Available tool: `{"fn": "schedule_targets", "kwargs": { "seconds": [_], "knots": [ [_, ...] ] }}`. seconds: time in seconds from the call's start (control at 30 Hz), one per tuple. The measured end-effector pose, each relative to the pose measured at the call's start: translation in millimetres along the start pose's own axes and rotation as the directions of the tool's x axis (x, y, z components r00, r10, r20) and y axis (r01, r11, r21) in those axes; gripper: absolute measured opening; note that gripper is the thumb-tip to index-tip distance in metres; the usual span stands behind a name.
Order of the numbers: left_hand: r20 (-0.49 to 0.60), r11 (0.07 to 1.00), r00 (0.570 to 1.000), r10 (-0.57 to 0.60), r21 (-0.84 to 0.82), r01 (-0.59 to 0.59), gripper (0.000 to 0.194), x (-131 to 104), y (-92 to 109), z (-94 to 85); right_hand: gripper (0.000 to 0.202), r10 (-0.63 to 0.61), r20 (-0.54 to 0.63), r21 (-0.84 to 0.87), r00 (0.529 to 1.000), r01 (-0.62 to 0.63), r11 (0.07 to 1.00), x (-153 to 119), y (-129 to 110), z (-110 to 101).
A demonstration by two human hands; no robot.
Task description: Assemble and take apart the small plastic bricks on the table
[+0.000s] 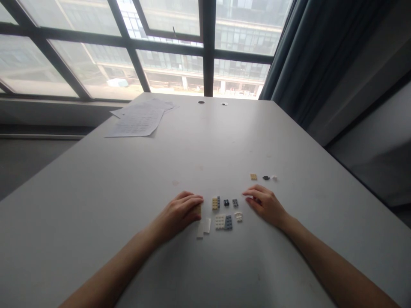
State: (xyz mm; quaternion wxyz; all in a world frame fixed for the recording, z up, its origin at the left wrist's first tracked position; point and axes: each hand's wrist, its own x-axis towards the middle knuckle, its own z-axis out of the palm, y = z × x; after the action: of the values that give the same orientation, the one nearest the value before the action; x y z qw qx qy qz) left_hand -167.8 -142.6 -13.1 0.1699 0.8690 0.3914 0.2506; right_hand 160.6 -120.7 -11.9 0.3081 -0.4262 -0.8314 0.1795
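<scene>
My left hand (183, 209) rests on the table, its fingers and thumb closed around a tan toy building brick (198, 210) that is partly hidden. Just below it lie two flat white tiles (207, 225). To the right sit a yellow plate (215, 203) with a grey strip, a small black brick (226, 202) and a dark grey plate (235, 203). Nearer me lie a white studded plate (220, 222), a blue-grey wedge plate (228, 222) and a white curved piece (238, 217). My right hand (263, 205) is beside this group, fingers apart and holding nothing.
Beyond my right hand lie a yellow plate (253, 176), a dark piece (266, 177) and a small white piece (274, 178). Printed papers (138, 122) overlap at the white table's (205, 145) far left. Windows stand behind, with a dark curtain (295, 64) at right.
</scene>
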Motion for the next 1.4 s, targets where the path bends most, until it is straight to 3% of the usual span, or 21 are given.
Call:
{"fn": "schedule_targets", "kwargs": {
  "seconds": [0.2, 0.33, 0.43, 0.53, 0.67, 0.77, 0.9, 1.17, 1.4],
  "knots": [
    [-0.025, 0.997, 0.997, -0.070, -0.024, 0.069, 0.033, 9, 2, -7.1, 0.018, 0.041, -0.036, 0.039, 0.999, -0.039, 0.998, -3, 3, -2],
    [-0.106, 0.997, 0.993, -0.047, -0.059, 0.041, 0.034, 47, 17, -6.2, 0.014, 0.118, -0.185, 0.062, 0.976, -0.108, 0.992, -4, 10, -12],
    [-0.057, 0.997, 0.998, 0.007, -0.071, -0.012, 0.037, 93, 38, 12.4, 0.014, 0.187, -0.350, 0.047, 0.918, -0.182, 0.982, -6, 19, -23],
    [0.085, 0.998, 0.995, 0.056, -0.001, -0.056, 0.040, 136, 59, 44.0, 0.015, 0.224, -0.429, 0.021, 0.875, -0.238, 0.971, -10, 28, -29],
    [0.132, 0.995, 0.987, 0.090, 0.035, -0.096, 0.025, 167, 74, 78.8, 0.014, 0.198, -0.391, -0.038, 0.899, -0.230, 0.972, -13, 33, -27],
    [0.130, 0.993, 0.987, 0.092, 0.057, -0.100, 0.015, 172, 75, 87.6, 0.012, 0.178, -0.343, -0.085, 0.922, -0.220, 0.972, -12, 32, -22],
    [0.123, 0.993, 0.988, 0.089, 0.067, -0.097, 0.016, 168, 72, 87.2, 0.011, 0.189, -0.336, -0.114, 0.923, -0.239, 0.964, -10, 31, -20],
    [0.127, 0.993, 0.987, 0.102, 0.053, -0.110, 0.038, 162, 64, 83.3, 0.012, 0.201, -0.268, -0.112, 0.942, -0.237, 0.965, -10, 31, -20],
    [0.130, 0.993, 0.991, 0.023, 0.112, -0.038, 0.049, 152, 53, 69.0, 0.015, 0.202, -0.169, -0.121, 0.965, -0.224, 0.967, -10, 29, -19]
  ]
}}
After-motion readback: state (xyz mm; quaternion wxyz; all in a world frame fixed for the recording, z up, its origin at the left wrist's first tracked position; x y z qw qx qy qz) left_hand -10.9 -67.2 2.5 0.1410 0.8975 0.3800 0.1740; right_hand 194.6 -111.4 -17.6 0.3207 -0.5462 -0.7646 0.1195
